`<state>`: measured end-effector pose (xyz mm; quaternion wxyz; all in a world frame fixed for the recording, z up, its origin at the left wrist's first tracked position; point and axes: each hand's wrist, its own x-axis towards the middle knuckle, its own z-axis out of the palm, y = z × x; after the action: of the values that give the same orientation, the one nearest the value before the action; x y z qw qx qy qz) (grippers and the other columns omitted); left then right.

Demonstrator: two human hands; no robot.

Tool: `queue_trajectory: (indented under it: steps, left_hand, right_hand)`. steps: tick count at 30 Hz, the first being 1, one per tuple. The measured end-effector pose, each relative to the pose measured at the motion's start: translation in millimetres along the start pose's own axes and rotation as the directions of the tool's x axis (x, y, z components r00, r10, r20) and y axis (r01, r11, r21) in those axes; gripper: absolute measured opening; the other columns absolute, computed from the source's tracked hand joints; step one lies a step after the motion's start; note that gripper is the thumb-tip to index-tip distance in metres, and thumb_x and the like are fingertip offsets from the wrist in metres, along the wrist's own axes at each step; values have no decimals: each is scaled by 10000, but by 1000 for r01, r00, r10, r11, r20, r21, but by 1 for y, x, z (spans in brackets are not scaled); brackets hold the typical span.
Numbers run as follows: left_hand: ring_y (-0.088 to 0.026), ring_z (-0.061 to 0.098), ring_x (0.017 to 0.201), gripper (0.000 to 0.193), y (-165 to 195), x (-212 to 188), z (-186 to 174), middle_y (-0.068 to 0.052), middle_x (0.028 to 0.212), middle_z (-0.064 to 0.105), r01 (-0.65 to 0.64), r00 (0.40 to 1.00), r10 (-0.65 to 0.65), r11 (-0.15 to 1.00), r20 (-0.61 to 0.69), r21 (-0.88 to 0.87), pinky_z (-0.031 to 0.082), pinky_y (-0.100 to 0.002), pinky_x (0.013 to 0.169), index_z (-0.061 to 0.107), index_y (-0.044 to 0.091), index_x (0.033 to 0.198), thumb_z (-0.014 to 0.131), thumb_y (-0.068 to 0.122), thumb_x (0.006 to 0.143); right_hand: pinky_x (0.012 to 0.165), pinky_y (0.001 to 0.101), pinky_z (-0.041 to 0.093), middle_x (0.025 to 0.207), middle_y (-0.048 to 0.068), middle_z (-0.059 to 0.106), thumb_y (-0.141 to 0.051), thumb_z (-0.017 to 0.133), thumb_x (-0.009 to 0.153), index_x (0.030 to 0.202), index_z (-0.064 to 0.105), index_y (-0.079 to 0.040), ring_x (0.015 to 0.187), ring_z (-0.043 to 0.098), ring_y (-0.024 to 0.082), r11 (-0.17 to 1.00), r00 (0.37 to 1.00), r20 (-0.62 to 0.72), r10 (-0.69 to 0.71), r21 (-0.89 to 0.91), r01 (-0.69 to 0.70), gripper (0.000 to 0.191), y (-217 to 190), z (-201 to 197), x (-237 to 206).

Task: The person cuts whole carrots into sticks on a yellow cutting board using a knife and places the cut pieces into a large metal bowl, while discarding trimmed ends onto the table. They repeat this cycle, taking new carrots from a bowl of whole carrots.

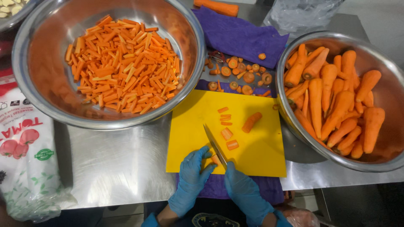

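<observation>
Carrot piece (215,159) sits at the near edge of the yellow cutting board (256,155), pinned under the curled fingertips of the left hand (191,176). The right hand (244,191) is closed on the handle of a knife (214,145), its blade angled over the piece. Firm and stiff, the piece probably feels slick under the blue glove, so it is best held flat side down, fingers back from the edge. How thick it is cannot be told. Whole carrots (332,101) fill the right bowl (378,164); cut sticks (124,63) fill the left bowl (25,80) on the bench (118,164).
</observation>
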<state>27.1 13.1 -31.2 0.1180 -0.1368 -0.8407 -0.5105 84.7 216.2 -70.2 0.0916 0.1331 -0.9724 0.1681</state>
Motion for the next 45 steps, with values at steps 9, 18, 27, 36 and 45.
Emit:
queue_trajectory:
  steps: [9,18,27,36,45]
  left_hand:
    - [-286,706,951,609,-13,-4,5,-73,1035,760,-22,1000,22,1000,-9,-4,552,-418,802,577,34,1302,845,141,765]
    - [-294,711,959,570,-10,6,4,-78,1022,762,31,999,-31,1000,27,5,557,-422,811,610,54,1242,854,167,739]
    - [-344,674,1018,422,18,92,-20,-112,1106,708,-218,971,201,966,131,138,549,-455,853,673,93,1175,815,245,809]
    - [-352,660,1074,409,36,127,20,-136,1158,669,-252,856,108,941,506,225,560,-466,849,635,134,1182,776,245,815]
    - [-353,665,1060,656,25,12,10,-160,1209,663,68,989,-87,985,122,156,560,-435,849,547,58,1331,841,234,771]
  right_hand:
    - [507,484,494,751,179,656,-201,613,913,1257,534,-6,611,658,350,998,997,48,-54,-11,54,403,11,-3,-7]
    - [503,511,478,676,156,639,-208,632,938,1332,528,17,569,645,357,985,992,55,117,119,-123,465,4,20,-2]
    - [560,555,477,718,228,668,-221,642,936,1315,567,14,638,662,411,956,970,234,65,265,-128,452,31,-1,-46]
    - [516,513,467,698,206,636,-118,724,904,1306,561,69,598,639,366,954,988,11,-157,260,148,473,29,-6,-39]
    - [589,513,497,809,240,662,-132,685,893,1279,570,39,696,664,397,977,994,-105,-2,213,25,438,32,-19,-8]
